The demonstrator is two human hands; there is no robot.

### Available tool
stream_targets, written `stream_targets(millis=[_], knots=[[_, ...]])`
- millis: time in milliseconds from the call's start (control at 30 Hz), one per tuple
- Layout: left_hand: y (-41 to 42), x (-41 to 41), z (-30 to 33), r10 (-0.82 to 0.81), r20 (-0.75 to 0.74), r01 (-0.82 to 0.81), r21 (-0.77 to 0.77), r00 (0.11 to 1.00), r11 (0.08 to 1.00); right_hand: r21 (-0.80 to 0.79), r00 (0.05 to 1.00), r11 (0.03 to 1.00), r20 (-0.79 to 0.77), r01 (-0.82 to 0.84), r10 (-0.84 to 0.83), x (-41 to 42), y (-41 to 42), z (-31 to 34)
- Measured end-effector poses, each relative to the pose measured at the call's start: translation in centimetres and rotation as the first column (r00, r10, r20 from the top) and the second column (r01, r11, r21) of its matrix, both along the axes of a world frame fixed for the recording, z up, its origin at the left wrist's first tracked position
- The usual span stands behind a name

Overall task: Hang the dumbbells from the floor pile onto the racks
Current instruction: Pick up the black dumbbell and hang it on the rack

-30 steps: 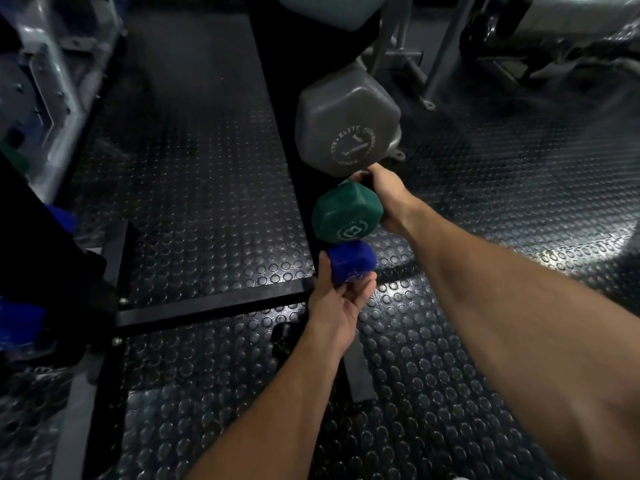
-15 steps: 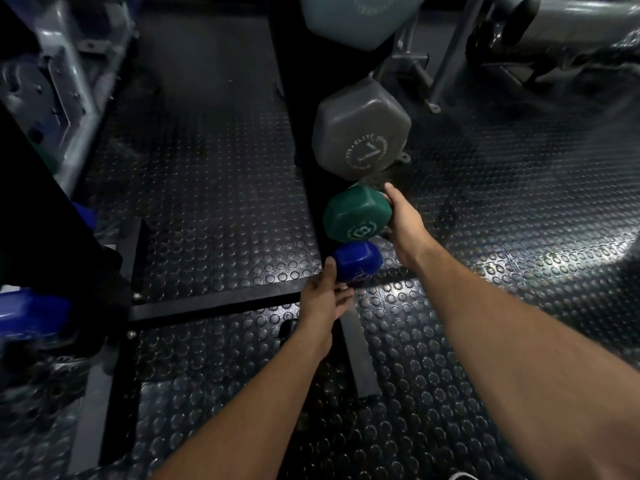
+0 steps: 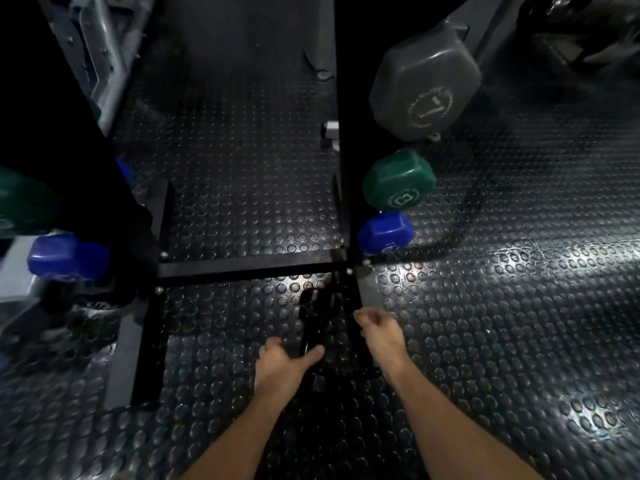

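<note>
A black dumbbell (image 3: 309,323) lies on the studded floor in front of the black rack post (image 3: 343,140). My left hand (image 3: 282,363) is at its near end, fingers on one side of the handle and thumb on the other, closing round it. My right hand (image 3: 381,329) hovers just to the right with loosely curled fingers and holds nothing. On the post hang a grey dumbbell (image 3: 424,83), a green dumbbell (image 3: 398,180) and a blue dumbbell (image 3: 386,233), stacked from top to bottom.
A second dark rack (image 3: 69,161) stands at the left with another green dumbbell (image 3: 20,199) and another blue dumbbell (image 3: 67,258). A black floor bar (image 3: 249,266) joins the two racks. Metal machine frames stand at the back.
Both hands have let go of the green and blue dumbbells on the post and drawn back toward me. The left hand now reaches the black dumbbell on the floor.
</note>
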State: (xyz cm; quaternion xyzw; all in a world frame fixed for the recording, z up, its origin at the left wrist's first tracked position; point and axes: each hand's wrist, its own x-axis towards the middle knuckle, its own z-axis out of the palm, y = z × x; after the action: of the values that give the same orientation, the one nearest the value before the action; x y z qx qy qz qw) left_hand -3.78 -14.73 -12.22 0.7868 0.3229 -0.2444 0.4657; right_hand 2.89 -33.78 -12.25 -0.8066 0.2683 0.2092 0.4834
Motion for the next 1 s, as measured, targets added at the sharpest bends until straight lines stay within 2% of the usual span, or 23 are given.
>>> stream_targets(millis=[67, 233, 300, 367, 433, 533, 600, 667, 800, 1000], knots=[[0.3, -0.8, -1.4, -0.025, -0.048, 0.026, 0.013, 0.999, 1.0, -0.035, 0.989, 0.988, 0.002, -0.15, 0.15, 0.6, 1.4, -0.2], [0.4, -0.9, -3.0, -0.096, -0.084, 0.094, -0.029, 0.992, 0.995, -0.053, 0.966, 0.966, 0.054, -0.251, 0.254, 3.1, 4.1, -0.8], [0.3, -1.1, -3.9, -0.106, -0.091, 0.103, -0.03, 0.99, 0.994, -0.059, 0.972, 0.97, 0.0, -0.236, 0.237, 3.6, 5.0, -2.1], [0.1, -1.2, -4.3, -0.146, -0.11, 0.146, -0.005, 0.983, 0.989, -0.006, 0.989, 0.993, -0.089, -0.118, 0.117, 3.3, 5.7, -3.1], [-0.1, -1.6, -4.9, -0.146, -0.118, 0.149, 0.016, 0.982, 0.989, 0.095, 0.974, 0.995, -0.226, -0.002, 0.024, 2.1, 6.3, -3.7], [-0.5, -2.4, -5.9, -0.047, -0.105, 0.045, -0.025, 0.993, 0.999, 0.265, 0.937, 0.963, -0.346, 0.047, 0.05, 0.3, 7.3, -4.8], [-0.5, -3.1, -8.6, 0.012, -0.1, -0.017, -0.048, 0.995, 0.999, 0.316, 0.951, 0.943, -0.309, 0.108, -0.006, -0.5, 7.9, -5.4], [-0.5, -3.5, -9.7, -0.002, -0.091, -0.002, -0.04, 0.996, 0.999, 0.331, 0.964, 0.934, -0.262, 0.133, -0.044, -0.8, 8.3, -5.4], [-1.2, -4.1, -6.3, -0.001, -0.009, 0.001, -0.041, 1.0, 0.999, 0.371, 0.971, 0.912, -0.218, 0.177, -0.099, -1.6, 7.5, -4.9], [-3.8, -4.1, -2.6, -0.046, 0.189, 0.074, -0.146, 0.981, 0.987, 0.383, 0.975, 0.896, -0.073, 0.224, -0.212, -2.7, 3.1, -0.7]])
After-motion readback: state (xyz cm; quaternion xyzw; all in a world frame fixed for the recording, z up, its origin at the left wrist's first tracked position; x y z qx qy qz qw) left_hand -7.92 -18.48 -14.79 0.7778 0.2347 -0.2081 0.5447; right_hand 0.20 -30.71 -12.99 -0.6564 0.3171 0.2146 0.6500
